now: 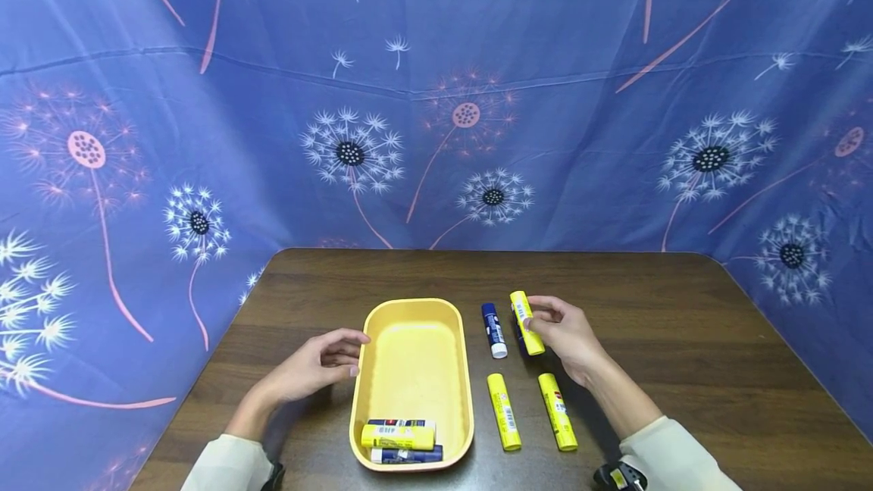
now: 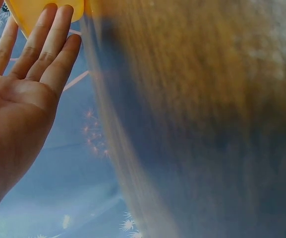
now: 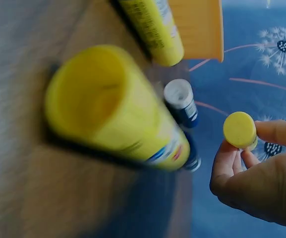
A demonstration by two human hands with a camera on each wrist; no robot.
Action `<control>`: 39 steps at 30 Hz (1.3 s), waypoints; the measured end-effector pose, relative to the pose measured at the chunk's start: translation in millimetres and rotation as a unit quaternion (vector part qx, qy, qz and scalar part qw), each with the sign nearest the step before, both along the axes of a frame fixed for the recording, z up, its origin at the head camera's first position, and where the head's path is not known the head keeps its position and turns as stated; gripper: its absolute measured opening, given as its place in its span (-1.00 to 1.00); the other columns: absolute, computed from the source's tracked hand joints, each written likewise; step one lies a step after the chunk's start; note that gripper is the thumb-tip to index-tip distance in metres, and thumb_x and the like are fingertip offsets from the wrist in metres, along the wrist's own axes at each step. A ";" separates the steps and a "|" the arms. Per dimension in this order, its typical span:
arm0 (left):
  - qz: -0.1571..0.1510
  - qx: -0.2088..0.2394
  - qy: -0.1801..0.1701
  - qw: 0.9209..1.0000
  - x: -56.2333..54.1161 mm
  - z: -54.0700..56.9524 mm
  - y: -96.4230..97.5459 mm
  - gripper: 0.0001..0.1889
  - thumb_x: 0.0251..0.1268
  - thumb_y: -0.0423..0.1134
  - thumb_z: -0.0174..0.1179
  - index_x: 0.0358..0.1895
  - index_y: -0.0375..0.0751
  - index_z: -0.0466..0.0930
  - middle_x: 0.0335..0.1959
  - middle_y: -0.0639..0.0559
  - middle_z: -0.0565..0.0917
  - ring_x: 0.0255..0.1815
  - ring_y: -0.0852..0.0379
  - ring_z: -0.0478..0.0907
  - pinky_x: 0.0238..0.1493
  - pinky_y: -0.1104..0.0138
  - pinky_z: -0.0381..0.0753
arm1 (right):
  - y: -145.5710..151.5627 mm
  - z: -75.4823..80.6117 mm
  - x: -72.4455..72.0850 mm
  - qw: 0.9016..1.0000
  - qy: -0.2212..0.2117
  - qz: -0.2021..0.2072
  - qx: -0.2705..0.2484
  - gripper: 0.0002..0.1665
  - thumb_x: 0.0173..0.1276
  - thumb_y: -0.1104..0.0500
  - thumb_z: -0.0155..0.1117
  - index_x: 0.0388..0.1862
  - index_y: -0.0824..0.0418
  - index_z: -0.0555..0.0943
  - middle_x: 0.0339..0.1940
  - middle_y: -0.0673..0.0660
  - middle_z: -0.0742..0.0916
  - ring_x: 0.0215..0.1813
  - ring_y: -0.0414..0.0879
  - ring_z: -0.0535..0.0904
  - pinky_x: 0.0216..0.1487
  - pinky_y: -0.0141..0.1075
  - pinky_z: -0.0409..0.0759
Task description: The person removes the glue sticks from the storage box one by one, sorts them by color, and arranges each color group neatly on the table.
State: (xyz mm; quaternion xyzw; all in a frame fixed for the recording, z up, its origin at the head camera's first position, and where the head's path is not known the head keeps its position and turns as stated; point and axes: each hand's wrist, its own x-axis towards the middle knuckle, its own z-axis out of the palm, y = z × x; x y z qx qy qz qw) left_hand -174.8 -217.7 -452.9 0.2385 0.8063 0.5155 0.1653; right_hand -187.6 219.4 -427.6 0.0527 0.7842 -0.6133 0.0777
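My right hand (image 1: 571,336) pinches a yellow glue stick (image 1: 524,317) between thumb and fingers, at the right of the table. In the right wrist view its round yellow end (image 3: 239,130) faces the camera. Behind it, mostly hidden in the head view, is a blue glue stick; another blue glue stick (image 1: 494,330) with a white end lies just to the left. My left hand (image 1: 317,364) is at the left side of the yellow tray (image 1: 412,362), fingers extended with the tips right at the rim. The left wrist view shows its palm and straight fingers (image 2: 31,52).
Inside the tray's near end lie a yellow glue stick (image 1: 398,436) and two blue ones, one (image 1: 407,455) in front and one behind. Right of the tray, two yellow glue sticks (image 1: 504,412) (image 1: 558,412) lie side by side on the brown table (image 1: 682,354). A blue dandelion-print cloth (image 1: 580,135) hangs behind.
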 end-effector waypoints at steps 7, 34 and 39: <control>0.003 0.007 0.000 1.000 -0.8 -2.1 -0.1 -0.49 0.45 -0.26 0.30 0.37 -0.31 0.44 0.20 -0.35 0.65 0.17 0.02 0.68 0.13 0.41 0.67 | 20.2 -10.7 14.3 0.999 -0.017 -0.038 0.023 -0.37 0.45 0.27 0.26 0.47 0.30 0.41 0.01 0.16 0.64 -0.07 -0.12 0.51 -0.19 -0.40 0.55; -0.007 0.017 0.003 1.000 -1.5 -3.6 -0.8 -0.51 0.47 -0.28 0.28 0.37 -0.34 0.44 0.21 -0.39 0.63 0.21 -0.19 0.64 0.14 0.41 0.67 | 53.7 -25.7 85.6 0.990 -0.080 -0.078 0.084 -0.30 0.48 0.15 0.30 0.52 0.28 0.35 0.06 0.12 0.64 0.00 -0.17 0.50 -0.13 -0.43 0.59; -0.003 0.018 -0.003 1.000 -1.2 -1.8 -0.5 -0.50 0.46 -0.28 0.29 0.37 -0.34 0.43 0.22 -0.38 0.62 0.22 -0.19 0.63 0.15 0.42 0.67 | 55.4 -27.9 92.9 0.989 -0.084 -0.080 0.092 -0.30 0.46 0.17 0.31 0.51 0.30 0.36 -0.01 0.08 0.64 -0.09 -0.20 0.51 -0.22 -0.42 0.56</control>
